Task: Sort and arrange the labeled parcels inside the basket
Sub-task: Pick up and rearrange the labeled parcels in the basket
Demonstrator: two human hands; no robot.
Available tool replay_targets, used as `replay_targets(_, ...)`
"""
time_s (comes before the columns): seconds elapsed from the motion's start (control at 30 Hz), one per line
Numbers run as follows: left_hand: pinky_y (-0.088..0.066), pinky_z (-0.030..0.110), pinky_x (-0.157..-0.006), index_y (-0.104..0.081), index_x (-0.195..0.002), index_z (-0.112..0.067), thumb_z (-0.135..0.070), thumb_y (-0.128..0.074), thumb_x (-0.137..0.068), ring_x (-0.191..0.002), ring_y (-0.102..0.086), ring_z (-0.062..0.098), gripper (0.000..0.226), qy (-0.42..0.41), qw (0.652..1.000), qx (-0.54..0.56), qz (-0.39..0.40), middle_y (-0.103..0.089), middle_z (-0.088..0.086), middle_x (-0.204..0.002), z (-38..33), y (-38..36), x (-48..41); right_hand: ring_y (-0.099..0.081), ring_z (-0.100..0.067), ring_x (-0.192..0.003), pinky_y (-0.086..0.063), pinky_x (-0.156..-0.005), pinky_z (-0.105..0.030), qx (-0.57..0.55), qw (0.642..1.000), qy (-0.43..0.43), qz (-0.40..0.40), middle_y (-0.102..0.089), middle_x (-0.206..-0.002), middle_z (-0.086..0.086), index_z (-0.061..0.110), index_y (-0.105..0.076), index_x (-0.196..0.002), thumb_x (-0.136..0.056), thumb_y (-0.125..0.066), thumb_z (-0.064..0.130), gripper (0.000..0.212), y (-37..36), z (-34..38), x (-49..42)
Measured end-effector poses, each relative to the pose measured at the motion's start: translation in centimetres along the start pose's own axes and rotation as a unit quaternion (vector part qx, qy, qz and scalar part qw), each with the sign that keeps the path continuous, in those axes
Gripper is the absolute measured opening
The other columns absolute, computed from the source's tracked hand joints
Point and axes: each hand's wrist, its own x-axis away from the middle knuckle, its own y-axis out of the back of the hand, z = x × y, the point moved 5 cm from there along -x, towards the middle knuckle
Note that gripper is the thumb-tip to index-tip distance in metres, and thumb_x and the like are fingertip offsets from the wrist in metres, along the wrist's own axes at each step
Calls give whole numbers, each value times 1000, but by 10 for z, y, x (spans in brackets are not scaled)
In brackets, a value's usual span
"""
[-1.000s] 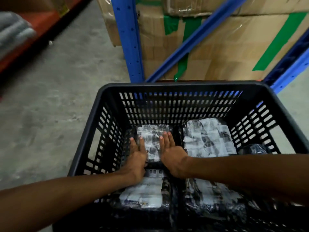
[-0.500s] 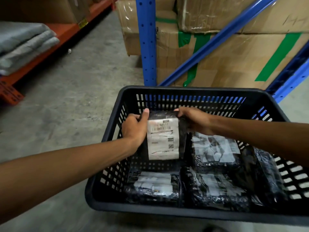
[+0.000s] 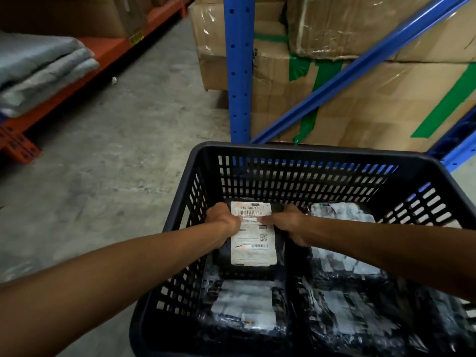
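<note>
Fingers (image 3: 268, 219) of the right hand (image 3: 291, 225) are curled over the top-right edge of the labeled parcel (image 3: 253, 243), w/ one fingertip lying across the barcode strip. Left hand (image 3: 224, 222) is wrapped round the opposite edge, so both hands are clamped on the same packet, which sits in the back-left part of the black basket (image 3: 296, 153), above the packets under it. Can't tell if it's fully resting or a bit lifted tbh.

Handling-wise: it's a black poly mailer w/ a white shipping label (image 3: 253, 251) stuck on the front. Prob light and soft, more squishy than stiff, and the glossy film looks kinda slippery. Doesn't look fragile but no way to know what's inside. I'd say the two-sided pinch on the long edges is the right call, since gripping the middle would just crumple the label and hide the code.

Other parcels: one at the front left (image 3: 242, 305), one at the back right (image 3: 340, 215), another at the front right (image 3: 347, 313), all label-up-ish under shiny wrap, packed touching each other. Basket walls are slotted, so corners of a floppy bag could snag imo. Blue rack post (image 3: 238, 73) and taped cartons (image 3: 360, 112) just behind the basket.
</note>
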Motion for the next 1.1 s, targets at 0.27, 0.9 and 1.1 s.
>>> replay_targets(0.27, -53, 31, -99, -54, -135, -5, -13, -64, -89, -122, -60, 25, 47, 30, 985, -147, 82, -59, 11, -135, 1, -18, -38, -54, -34, -131, -52, -103, -39, 177, 978, 2, -108, -44, -151, -19, 14, -8, -157, -87, -74, 29, 98, -14, -9, -20)
replay_targets(0.9, -42, 38, -99, -48, -131, -9, -12, -44, -97, -120, -51, 28, 34, 109, 948, -64, 292, -52, 13, -131, 56, -3, 116, -53, -29, -112, -38, -100, -43, 88, 973, -160, 142, -55, -128, -13, 12, -49, -134, -87, -59, 25, 50, -37, -75, 144)
replay_targets(1.1, -46, 32, -76, -60, -91, -12, -21, -47, -92, -82, -57, 20, 16, 111, 955, -17, 274, -59, 9, -93, 66, 2, 116, -55, -28, -101, -50, -85, -39, 92, 967, -152, 182, -58, -107, -10, 12, -59, -123, -79, -64, 19, 45, -44, -65, 154)
